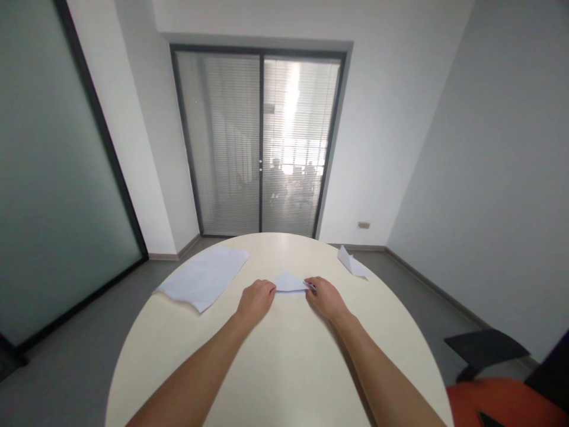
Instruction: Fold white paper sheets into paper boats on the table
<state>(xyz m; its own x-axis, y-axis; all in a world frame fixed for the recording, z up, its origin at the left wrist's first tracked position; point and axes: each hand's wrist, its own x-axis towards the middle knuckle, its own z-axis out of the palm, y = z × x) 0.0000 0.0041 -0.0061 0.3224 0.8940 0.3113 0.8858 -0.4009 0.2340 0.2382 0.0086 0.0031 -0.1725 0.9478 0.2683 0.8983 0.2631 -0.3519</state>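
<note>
1. The step in hand looks like folding: both hands work at a small folded paper (290, 283), one at either end
2. The next move seems to call for lining up the layers and pressing the crease flat, with neither end slipping
3. The paper's peak points to the far side, its broad straight edge faces near, and its long axis runs left to right, from hand to hand
4. The left hand (258, 299) is closed on the paper's left end, fingers curled; the right hand (326, 298) pinches the right end, where a bit of paper shows by the fingers
5. The paper is at the far middle of the round table (275, 379), between a large sheet (207, 274) on the left and a folded piece (354, 267) at the far right edge
</note>
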